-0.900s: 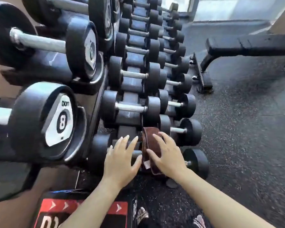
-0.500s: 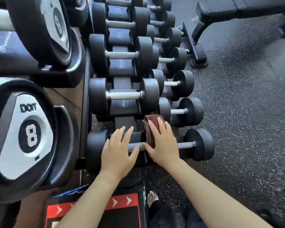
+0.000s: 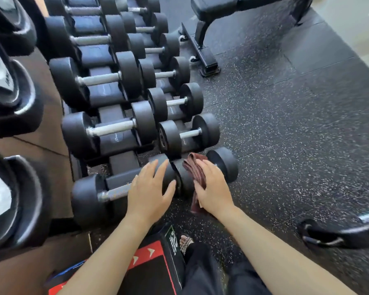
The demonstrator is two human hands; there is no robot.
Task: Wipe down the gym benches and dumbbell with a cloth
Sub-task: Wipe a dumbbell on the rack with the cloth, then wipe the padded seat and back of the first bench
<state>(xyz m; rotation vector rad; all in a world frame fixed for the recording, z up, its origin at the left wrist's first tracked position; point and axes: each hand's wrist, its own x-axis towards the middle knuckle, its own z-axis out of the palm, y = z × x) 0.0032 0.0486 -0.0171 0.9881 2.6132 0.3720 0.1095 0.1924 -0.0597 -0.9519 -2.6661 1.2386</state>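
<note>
A: Dumbbell (image 3: 224, 165) location?
B: Low, near end of rack (image 3: 124, 160). Right hand (image 3: 213, 188) presses limp cloth (image 3: 195, 169) over its middle, fingers flat. Left hand (image 3: 149, 188) flat, bracing neighbouring dumbbell (image 3: 85, 199). Heavy, probably rolls; steady by the heads.

One maroon folded cloth (image 3: 194, 172), one black padded bench (image 3: 217, 7) and over ten black round-headed dumbbells (image 3: 111, 128) are recorded.
</note>
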